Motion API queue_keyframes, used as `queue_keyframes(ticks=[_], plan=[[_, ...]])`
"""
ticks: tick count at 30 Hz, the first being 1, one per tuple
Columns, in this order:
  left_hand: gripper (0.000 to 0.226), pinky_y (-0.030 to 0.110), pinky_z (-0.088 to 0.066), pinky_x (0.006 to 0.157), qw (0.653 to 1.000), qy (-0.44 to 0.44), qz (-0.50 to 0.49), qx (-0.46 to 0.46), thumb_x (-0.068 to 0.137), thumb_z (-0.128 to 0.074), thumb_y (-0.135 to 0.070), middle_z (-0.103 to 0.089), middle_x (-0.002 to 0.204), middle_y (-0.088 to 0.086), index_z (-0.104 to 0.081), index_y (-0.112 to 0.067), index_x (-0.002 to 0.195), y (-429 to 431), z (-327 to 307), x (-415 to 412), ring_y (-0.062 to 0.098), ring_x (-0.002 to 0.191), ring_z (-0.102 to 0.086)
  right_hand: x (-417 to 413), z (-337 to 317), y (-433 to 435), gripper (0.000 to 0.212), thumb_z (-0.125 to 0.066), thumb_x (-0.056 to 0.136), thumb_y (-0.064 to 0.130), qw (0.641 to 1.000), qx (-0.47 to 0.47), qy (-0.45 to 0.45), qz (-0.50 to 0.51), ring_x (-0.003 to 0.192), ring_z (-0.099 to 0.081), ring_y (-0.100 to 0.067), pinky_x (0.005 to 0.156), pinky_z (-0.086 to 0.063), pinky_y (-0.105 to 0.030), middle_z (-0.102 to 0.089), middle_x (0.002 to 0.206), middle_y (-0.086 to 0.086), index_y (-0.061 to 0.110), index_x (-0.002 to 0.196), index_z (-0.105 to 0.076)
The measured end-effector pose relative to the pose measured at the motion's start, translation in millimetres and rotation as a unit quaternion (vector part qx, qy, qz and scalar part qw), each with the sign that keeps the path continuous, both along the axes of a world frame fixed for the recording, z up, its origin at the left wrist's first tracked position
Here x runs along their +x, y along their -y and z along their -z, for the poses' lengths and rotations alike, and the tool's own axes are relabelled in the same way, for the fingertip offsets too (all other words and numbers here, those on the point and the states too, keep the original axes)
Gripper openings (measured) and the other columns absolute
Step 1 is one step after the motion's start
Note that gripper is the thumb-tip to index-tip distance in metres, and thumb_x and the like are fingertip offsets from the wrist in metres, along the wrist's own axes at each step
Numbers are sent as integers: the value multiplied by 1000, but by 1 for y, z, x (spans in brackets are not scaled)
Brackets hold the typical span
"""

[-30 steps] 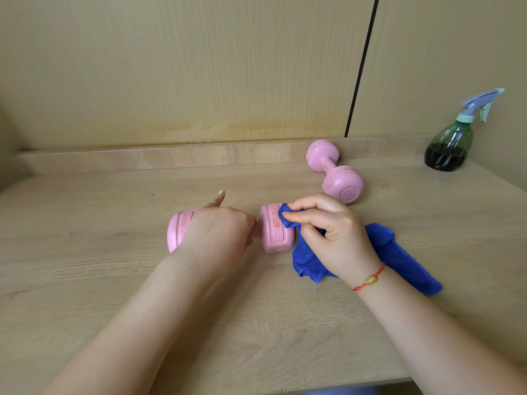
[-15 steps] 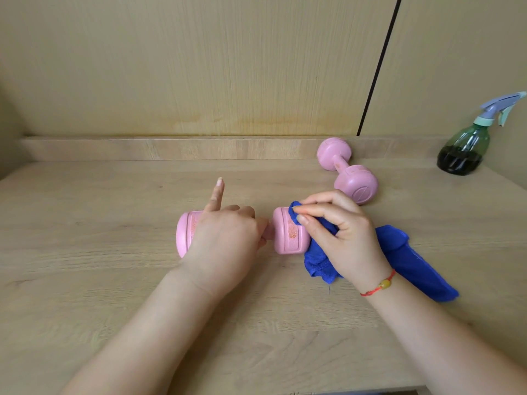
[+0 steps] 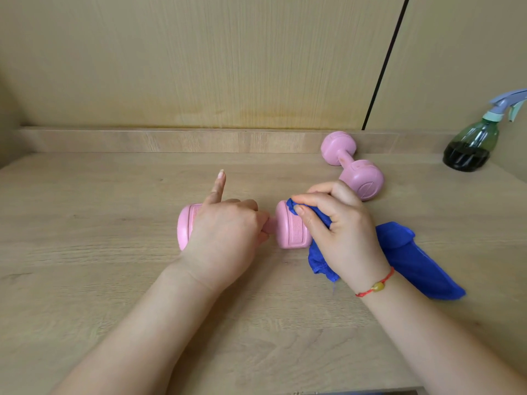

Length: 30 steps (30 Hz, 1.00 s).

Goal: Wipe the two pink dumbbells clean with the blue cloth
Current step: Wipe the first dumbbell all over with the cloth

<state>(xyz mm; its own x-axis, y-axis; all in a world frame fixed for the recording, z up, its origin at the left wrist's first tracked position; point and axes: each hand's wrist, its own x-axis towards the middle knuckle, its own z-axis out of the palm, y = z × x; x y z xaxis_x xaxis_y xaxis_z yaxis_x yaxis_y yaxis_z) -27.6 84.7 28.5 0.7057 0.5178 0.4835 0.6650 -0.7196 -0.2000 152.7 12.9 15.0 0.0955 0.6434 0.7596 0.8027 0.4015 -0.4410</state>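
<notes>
The left grip (image 3: 225, 232) covers nearly all the handle of the near dumbbell (image 3: 292, 228) and about half of its left head, so only a stub of the bar shows. That dumbbell's right end face is lost behind the blue cloth (image 3: 413, 260) and the right grip (image 3: 342, 229), whose palm buries the bunched middle of the cloth. The raised lettering on the right head is too soft to read, as is the round mark on the far dumbbell (image 3: 360, 176), whose near rim dips behind the knuckles. The spray bottle (image 3: 470, 146) loses its nozzle tip at the right edge. Both forearms run off the bottom, and the desk (image 3: 85, 223) runs out at both sides.
</notes>
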Motion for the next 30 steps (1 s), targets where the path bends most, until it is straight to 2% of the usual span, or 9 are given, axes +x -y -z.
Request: queue_keyframes(ticks=[6,9,12,16,18,20,24,27,30], plan=[[15,61,-16,111,1000,2,-1,-9,71,-75,-22,-54,55,-2,-64,-25,61,4,0,-1,26,45,-56,10,0,12,11,-68,85,3,996,2,27,-79,86,-63,-23,77,-50,-37,-61,94,-6,4,91,-77],[15,60,-17,113,1000,5,8,-10,75,-61,-25,-52,53,-3,-64,-25,60,5,-2,-1,25,43,-55,13,-1,17,10,-67,84,5,994,-14,32,-103,86,-62,-20,77,-50,-33,-61,93,-5,5,87,-76],[33,59,-19,115,1000,7,13,-8,80,-40,-32,-51,54,-5,-66,-25,61,3,-4,-2,24,43,-54,14,-3,17,10,-68,82,3,996,-33,15,-82,87,-62,-15,80,-49,-27,-60,92,-3,6,87,-76],[36,60,-20,115,1000,-3,26,-13,81,-38,-35,-50,54,-7,-68,-25,63,-2,-5,-4,23,43,-53,7,-9,9,13,-70,86,6,995,-75,-71,-12,92,-62,-5,85,-43,-13,-63,94,1,14,95,-75],[36,60,-20,116,999,-10,27,-18,82,-39,-35,-50,55,-7,-68,-24,64,-4,-5,-5,23,44,-53,2,-10,5,13,-69,87,9,994,-75,-82,7,91,-61,-5,86,-42,-11,-64,94,1,15,96,-76],[38,60,-19,117,999,-17,25,-23,82,-38,-36,-52,56,-8,-69,-23,66,-5,-4,-6,23,47,-55,0,-9,6,13,-66,87,11,998,-51,-37,15,89,-61,-11,84,-45,-16,-63,92,0,13,95,-77],[40,59,-15,118,999,-14,25,-29,83,-35,-37,-56,59,-7,-70,-24,71,-4,-4,-5,25,52,-59,4,-4,20,10,-69,87,8,998,-10,58,-20,84,-61,-22,78,-49,-35,-63,92,-2,9,91,-77],[39,60,-18,117,999,-18,25,-29,82,-36,-36,-54,58,-7,-70,-24,69,-5,-3,-6,24,50,-58,5,1,29,8,-69,89,10,995,-10,96,-27,77,-58,-23,72,-47,-37,-64,91,-2,9,89,-77],[37,62,-16,117,999,-33,13,-28,83,-38,-37,-54,58,-7,-71,-25,70,-7,-5,-5,22,51,-58,4,-7,21,8,-70,85,5,996,-25,81,-19,81,-59,-22,75,-47,-36,-62,87,0,10,84,-76]])
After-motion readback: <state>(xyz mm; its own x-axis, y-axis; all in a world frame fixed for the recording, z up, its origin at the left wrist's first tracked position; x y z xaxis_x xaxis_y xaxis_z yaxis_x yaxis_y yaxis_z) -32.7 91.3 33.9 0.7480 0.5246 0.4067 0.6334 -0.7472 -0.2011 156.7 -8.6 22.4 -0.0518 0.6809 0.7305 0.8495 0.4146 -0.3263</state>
